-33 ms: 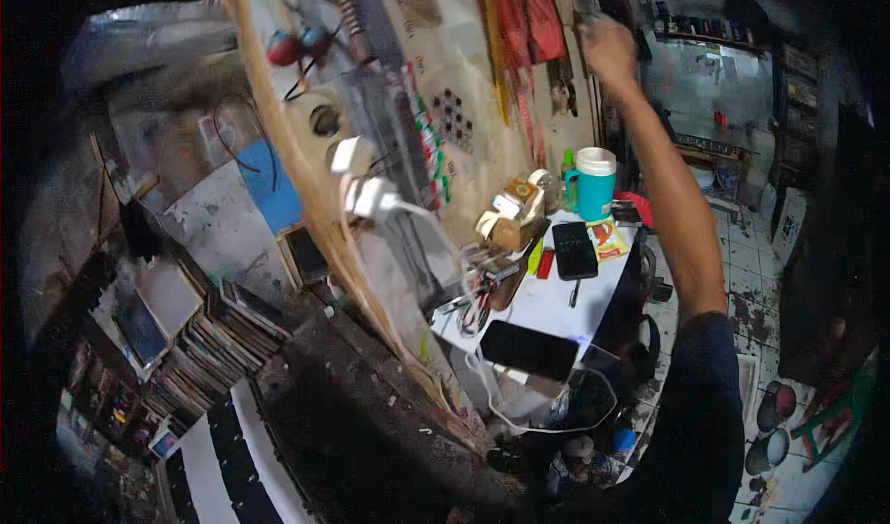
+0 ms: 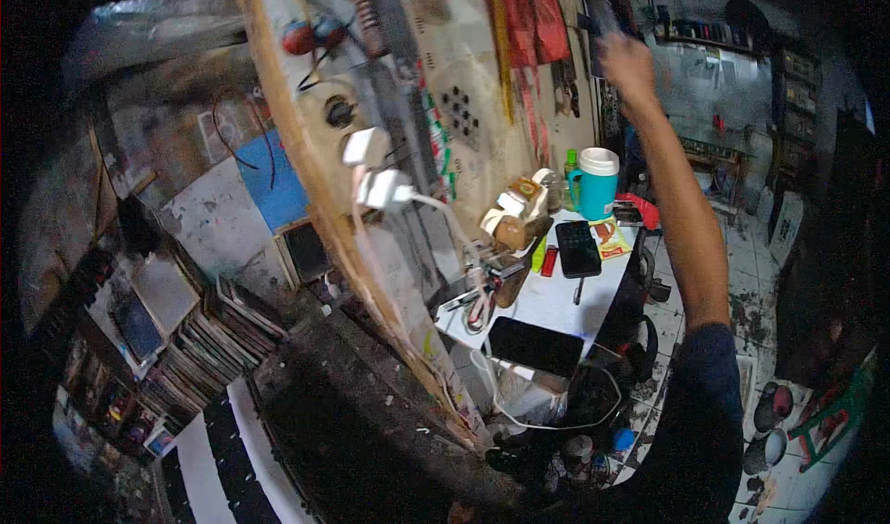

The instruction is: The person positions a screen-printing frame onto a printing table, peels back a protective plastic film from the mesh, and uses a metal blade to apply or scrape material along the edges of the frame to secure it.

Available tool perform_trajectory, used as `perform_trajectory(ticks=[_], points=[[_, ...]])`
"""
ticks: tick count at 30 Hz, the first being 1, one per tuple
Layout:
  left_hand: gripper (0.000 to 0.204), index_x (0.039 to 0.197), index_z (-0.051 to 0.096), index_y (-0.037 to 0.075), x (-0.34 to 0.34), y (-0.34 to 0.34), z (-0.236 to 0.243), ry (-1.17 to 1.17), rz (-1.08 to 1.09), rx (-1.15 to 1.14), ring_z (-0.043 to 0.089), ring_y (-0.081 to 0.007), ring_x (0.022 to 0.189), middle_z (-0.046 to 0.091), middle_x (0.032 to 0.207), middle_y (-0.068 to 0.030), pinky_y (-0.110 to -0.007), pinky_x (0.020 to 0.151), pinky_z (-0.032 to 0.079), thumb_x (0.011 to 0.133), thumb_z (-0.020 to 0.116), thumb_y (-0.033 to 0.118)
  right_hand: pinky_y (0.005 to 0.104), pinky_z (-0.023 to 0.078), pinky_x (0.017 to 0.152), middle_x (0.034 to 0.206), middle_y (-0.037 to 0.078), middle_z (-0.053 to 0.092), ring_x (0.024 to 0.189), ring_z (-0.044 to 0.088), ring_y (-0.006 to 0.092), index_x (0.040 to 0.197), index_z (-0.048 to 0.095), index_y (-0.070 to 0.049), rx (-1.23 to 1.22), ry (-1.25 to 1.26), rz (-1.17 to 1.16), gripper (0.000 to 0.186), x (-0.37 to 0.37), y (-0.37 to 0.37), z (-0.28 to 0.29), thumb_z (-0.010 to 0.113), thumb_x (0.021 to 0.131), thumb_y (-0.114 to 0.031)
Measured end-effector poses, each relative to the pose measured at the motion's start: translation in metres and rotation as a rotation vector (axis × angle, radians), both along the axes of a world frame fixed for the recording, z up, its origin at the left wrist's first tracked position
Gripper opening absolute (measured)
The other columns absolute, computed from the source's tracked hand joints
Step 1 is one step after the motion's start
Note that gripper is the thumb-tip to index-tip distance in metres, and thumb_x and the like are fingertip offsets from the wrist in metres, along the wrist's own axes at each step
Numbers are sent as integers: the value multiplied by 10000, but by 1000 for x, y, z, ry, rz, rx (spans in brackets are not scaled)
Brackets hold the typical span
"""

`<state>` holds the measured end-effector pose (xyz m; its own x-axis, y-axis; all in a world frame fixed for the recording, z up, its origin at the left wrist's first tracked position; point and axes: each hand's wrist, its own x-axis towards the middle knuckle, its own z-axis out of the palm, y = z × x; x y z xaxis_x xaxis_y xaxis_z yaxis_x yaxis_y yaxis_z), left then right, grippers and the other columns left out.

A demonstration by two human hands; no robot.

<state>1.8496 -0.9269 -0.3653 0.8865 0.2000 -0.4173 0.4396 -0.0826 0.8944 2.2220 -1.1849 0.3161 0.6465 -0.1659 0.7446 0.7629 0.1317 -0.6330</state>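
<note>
My right hand is raised at the top right, arm stretched out beside the cluttered wall board. Its fingers look curled, but what they hold, if anything, is blurred; a greyish strip shows just above them. Left of the hand, a red plastic bag hangs on the board by a yellow tape. Below it, on a white tabletop, stand a teal mug with a white lid and a green bottle. A dark calculator-like device and a black phone lie nearer. My left hand is out of view.
White plugs with cables jut from the board's wooden edge. A red lighter lies on the table. Stacked frames lean at the left, above a black-and-white striped panel. Tiled floor runs along the right.
My right hand has come slightly down and to the right, and the grey strip above it shows more. The whole view has shifted a little; the things on the table stay put.
</note>
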Motion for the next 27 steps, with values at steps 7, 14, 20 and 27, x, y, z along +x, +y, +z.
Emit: perform_trajectory(ticks=[7,14,20,27], points=[[810,1567,311,45,-96,32,-27,9,124,-268,550,-332,1327,502,1504,-237,-491,1112,420,1025,583,581,216,322,457,728,-11,565,525,461,51,985,609,-59,106,23,377,348,-253,-30,-168,501,1127,-357],[878,1624,279,47,-203,83,17,-119,375,-623,543,-337,1376,487,1551,-240,-494,1152,413,1023,581,610,284,490,554,788,64,659,633,601,111,1004,628,-8,-327,641,490,455,-441,67,-268,556,1087,-450],[1044,1664,222,27,-224,157,189,-969,390,-675,456,-355,1484,452,1599,-239,-518,1233,355,983,485,772,300,513,568,778,86,677,619,638,153,1145,640,13,-689,654,1231,407,-471,218,-337,574,1098,-386],[540,1526,417,-12,-322,299,262,-957,858,-352,601,-372,1347,559,1507,-271,-443,1123,474,1107,533,308,299,533,639,833,111,728,667,663,143,1187,672,49,-928,641,1567,588,-511,403,-394,456,1127,-494]])
